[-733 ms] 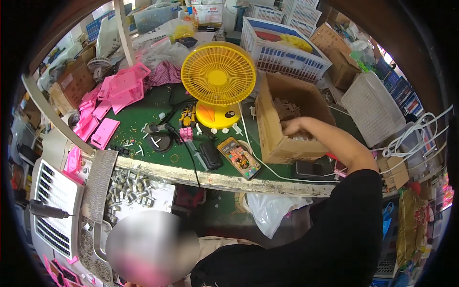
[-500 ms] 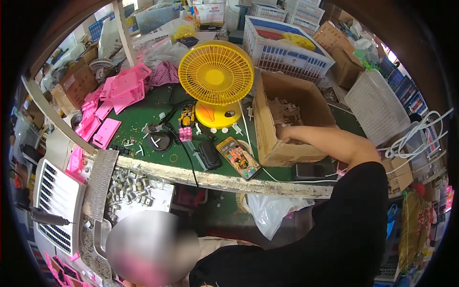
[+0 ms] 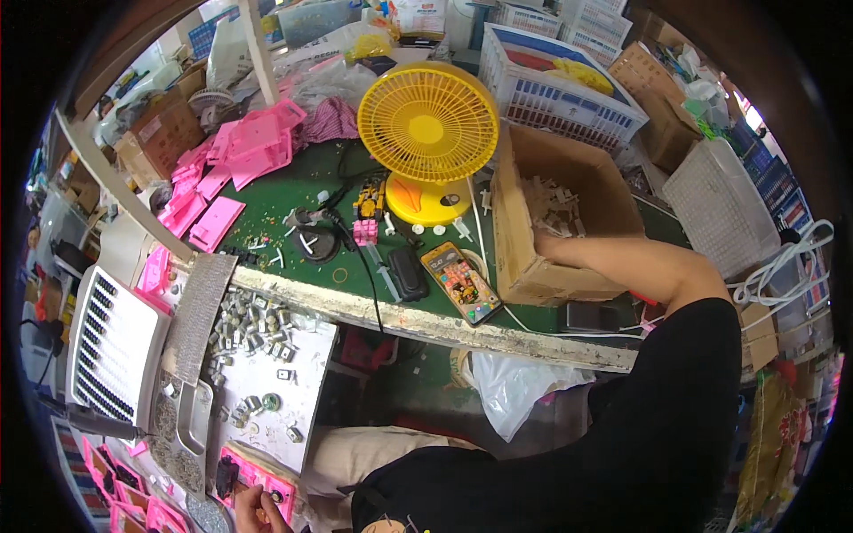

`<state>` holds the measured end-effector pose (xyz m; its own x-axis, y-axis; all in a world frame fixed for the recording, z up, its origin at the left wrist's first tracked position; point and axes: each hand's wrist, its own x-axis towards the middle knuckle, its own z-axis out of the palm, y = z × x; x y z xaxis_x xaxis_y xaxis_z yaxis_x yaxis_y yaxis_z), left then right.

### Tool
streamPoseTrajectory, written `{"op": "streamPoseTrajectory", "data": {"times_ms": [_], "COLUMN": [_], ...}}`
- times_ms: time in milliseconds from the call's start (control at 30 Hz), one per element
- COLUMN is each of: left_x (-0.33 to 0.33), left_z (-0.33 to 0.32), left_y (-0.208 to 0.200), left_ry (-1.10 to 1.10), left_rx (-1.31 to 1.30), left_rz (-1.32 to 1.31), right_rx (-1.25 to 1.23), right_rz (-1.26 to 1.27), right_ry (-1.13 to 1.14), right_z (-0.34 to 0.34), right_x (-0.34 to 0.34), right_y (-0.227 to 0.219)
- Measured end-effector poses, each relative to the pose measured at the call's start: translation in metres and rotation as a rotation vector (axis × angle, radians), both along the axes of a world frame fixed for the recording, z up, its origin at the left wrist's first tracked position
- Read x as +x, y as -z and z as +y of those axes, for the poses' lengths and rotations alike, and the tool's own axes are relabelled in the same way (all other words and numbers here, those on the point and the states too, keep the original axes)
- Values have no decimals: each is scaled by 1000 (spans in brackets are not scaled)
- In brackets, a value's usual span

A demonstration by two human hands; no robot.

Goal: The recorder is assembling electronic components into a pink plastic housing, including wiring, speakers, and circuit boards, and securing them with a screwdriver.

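My right hand [image 3: 553, 251] reaches over the near wall of a cardboard box [image 3: 560, 282], its fingers hidden inside. Small white plastic pieces [image 3: 555, 206] lie in that box, close beyond the hand. At the lower left, my left hand [image 3: 258, 512] is closed, with fingers curled at the near edge of a pink plastic casing [image 3: 283, 487]. What is pinched between them is too small to make out. A black part [image 3: 227, 475] sits on the casing's left end. Several small metal motors [image 3: 253, 324] are heaped on the white board [image 3: 306, 391] beyond it.
A yellow fan [image 3: 426, 129] stands on the green bench, left of the box. In front lie a phone [image 3: 460, 282] and a black case [image 3: 407, 273]. Pink panels [image 3: 253, 147] pile up at the back left. A screwdriver tool [image 3: 102, 421] hangs over a white tray of black pieces [image 3: 115, 346].
The view has shifted, so the bench things sit farther right. A blurred patch at lower left has gone, showing my left hand and the pink casing. My right hand stays inside the box.
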<state>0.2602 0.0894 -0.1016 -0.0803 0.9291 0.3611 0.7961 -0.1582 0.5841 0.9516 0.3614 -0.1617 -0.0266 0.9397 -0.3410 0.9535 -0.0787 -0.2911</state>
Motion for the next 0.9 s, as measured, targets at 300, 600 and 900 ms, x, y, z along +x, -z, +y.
{"op": "streamPoseTrajectory", "data": {"times_ms": [300,600,900], "left_x": [-2,-32,-82], "left_z": [-4,73,166], "left_y": [10,-17,-6], "left_ry": [-13,52,-52], "left_rx": [44,-78,-643], "left_rz": [-173,87,694], "right_rx": [176,222,457], "right_rz": [99,441,526], "right_ry": [-48,239,257], "right_z": [2,16,46], "right_x": [-6,64,-5], "right_y": [-13,-112,-270]}}
